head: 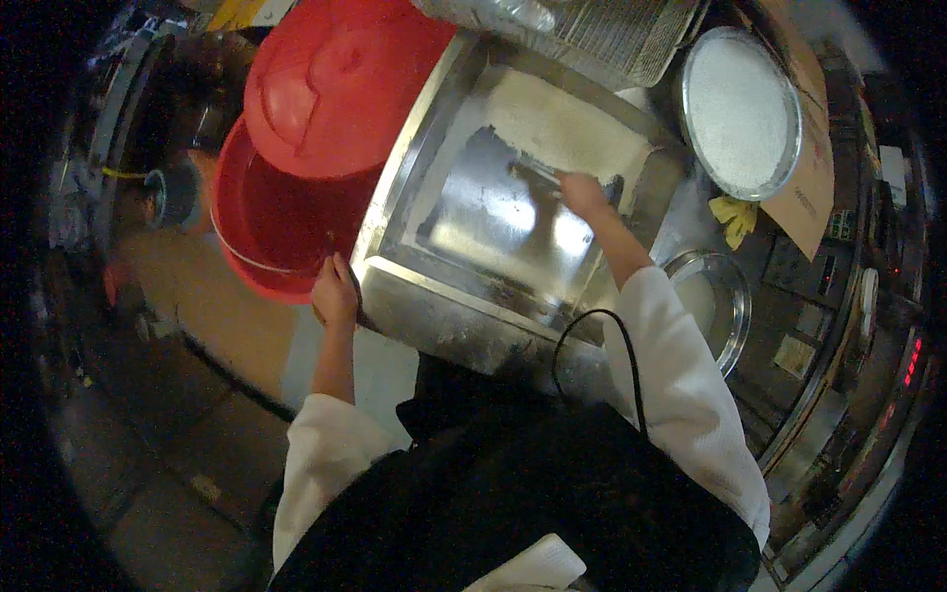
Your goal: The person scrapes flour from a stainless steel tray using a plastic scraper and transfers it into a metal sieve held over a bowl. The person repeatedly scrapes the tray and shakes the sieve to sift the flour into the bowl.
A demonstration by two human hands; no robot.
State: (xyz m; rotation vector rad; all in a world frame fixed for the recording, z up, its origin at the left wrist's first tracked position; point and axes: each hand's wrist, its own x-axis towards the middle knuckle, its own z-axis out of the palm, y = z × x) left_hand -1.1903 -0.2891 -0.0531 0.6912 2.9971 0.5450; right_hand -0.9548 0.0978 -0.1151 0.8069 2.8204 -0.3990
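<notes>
In front of me stands a square stainless steel basin (444,311) with a pale, cream-coloured layer (555,122) over the far part of its floor. Bare, shiny metal shows nearer to me. My right hand (584,196) is closed around a scraper-like metal tool (536,170), whose end meets the border of the pale layer; the exact kind of tool cannot be told. At the basin's near left corner, my left hand (336,292) grips the rim. A black cable loops over the basin's near right side.
A red plastic bucket (259,285) with a wire handle stands at the left, its red lid (333,89) lying partly across it. Metal wire racks (621,37) are beyond the basin. Right of it are a round container of white powder (740,111), a yellow glove (736,218) and a round metal bowl (743,318).
</notes>
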